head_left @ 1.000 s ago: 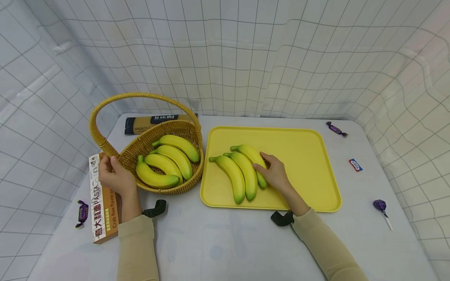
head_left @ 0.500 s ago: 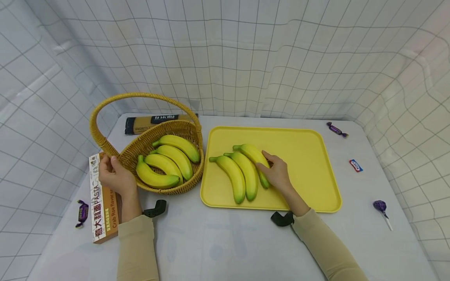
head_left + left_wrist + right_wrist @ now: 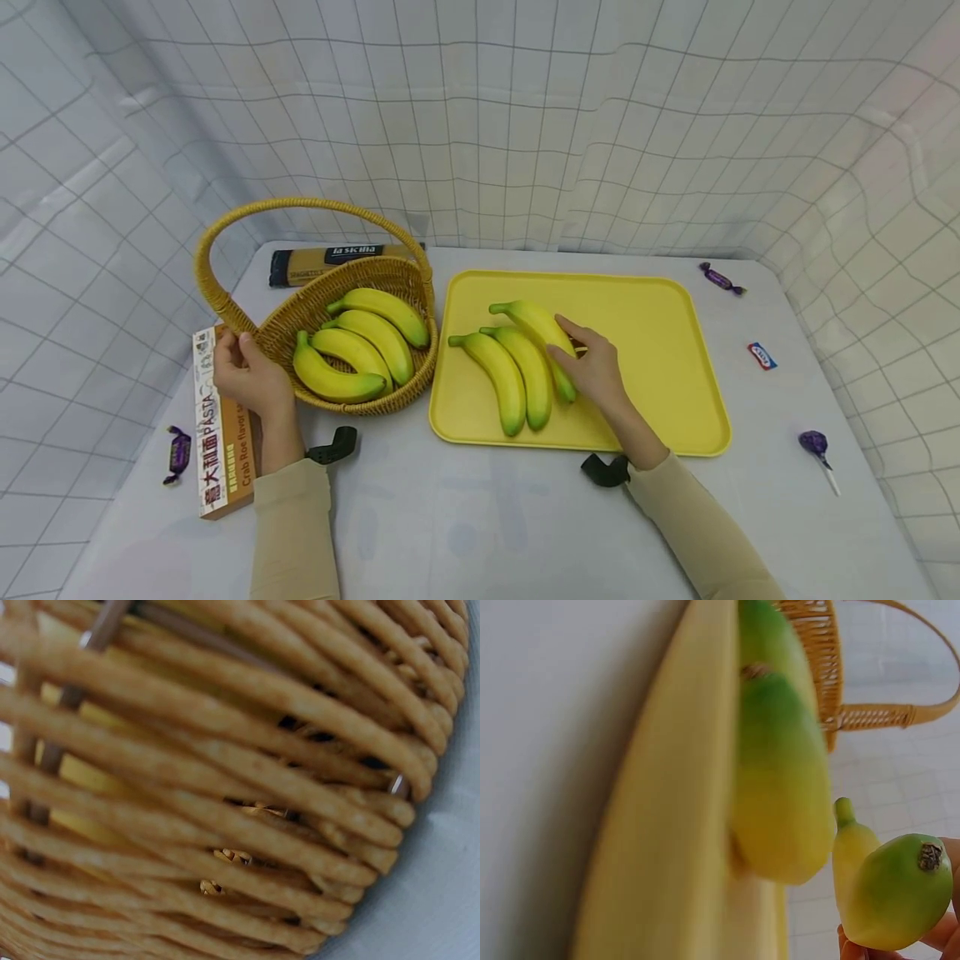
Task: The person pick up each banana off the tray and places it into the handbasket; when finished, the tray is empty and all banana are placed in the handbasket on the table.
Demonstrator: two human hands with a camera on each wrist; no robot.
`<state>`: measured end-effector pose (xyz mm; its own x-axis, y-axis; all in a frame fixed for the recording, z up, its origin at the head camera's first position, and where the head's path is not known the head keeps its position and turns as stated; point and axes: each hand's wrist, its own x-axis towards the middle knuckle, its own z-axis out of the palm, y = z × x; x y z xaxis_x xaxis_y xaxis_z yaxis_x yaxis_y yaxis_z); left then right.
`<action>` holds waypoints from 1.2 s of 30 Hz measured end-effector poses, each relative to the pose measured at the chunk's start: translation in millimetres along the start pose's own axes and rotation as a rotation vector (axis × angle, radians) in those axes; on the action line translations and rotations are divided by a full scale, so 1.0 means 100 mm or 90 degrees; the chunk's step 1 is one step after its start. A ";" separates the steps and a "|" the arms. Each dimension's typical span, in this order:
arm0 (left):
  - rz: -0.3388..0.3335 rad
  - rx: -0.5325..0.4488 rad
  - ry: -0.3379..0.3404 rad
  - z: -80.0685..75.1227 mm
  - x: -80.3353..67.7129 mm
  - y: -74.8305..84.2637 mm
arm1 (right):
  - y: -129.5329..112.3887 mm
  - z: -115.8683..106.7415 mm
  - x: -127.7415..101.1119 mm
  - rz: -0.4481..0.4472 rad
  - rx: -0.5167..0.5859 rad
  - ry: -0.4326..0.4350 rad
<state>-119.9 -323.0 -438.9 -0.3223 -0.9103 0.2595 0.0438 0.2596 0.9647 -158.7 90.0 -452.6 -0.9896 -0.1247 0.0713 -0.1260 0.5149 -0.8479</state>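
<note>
My right hand (image 3: 596, 371) grips a banana (image 3: 542, 332) over the yellow tray (image 3: 660, 333), its stem end lifted just beside two bananas (image 3: 513, 379) lying there. Left of the tray, my left hand (image 3: 247, 379) curls around the basket (image 3: 352, 292) rim, where four bananas (image 3: 360, 346) lie inside.

The person wears long beige sleeves reaching to both wrists, with a small black camera mount strapped at each cuff, while the left hand (image 3: 247, 379) and right hand (image 3: 597, 372) are bare, without rings or gloves.
</note>
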 end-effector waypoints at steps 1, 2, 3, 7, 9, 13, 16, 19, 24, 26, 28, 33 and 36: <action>0.003 -0.001 -0.002 0.00 0.01 -0.02 | -0.04 -0.01 -0.02 -0.008 0.004 -0.001; 0.008 -0.003 -0.005 0.00 0.01 -0.04 | -0.08 -0.02 -0.04 -0.018 0.011 -0.001; 0.012 -0.006 -0.008 0.00 0.02 -0.05 | -0.12 -0.03 -0.07 -0.028 0.018 0.000; 0.022 -0.014 -0.016 -0.01 0.01 -0.06 | -0.29 -0.04 -0.16 -0.073 0.044 -0.010; 0.020 -0.013 -0.014 -0.02 0.01 -0.05 | -0.36 -0.02 -0.21 -0.093 0.051 -0.019; 0.025 -0.020 -0.003 -0.02 0.00 -0.03 | -0.49 0.03 -0.27 -0.117 0.065 -0.045; 0.033 -0.028 0.004 -0.02 0.00 -0.03 | -0.61 0.09 -0.29 -0.134 0.074 -0.064; 0.032 -0.024 0.007 -0.02 0.01 -0.04 | -0.73 0.17 -0.28 -0.157 0.075 -0.080; 0.023 -0.009 0.009 -0.01 0.01 -0.02 | -0.94 0.33 -0.23 -0.191 0.083 -0.103; 0.020 -0.006 0.009 0.00 -0.01 0.02 | -1.01 0.41 -0.22 -0.203 0.088 -0.110; 0.019 -0.004 0.009 0.00 -0.04 0.08 | -1.08 0.49 -0.20 -0.217 0.095 -0.115; 0.013 -0.004 0.010 0.00 -0.08 0.17 | -1.27 0.69 -0.11 -0.242 0.099 -0.119; 0.013 -0.010 0.009 -0.01 -0.10 0.19 | -1.37 0.81 -0.05 -0.247 0.102 -0.124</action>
<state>-115.4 -309.5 -422.6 -0.3074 -0.9093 0.2803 0.0660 0.2735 0.9596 -130.5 -48.3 -378.9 -0.8378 -0.4477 0.3126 -0.4572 0.2624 -0.8498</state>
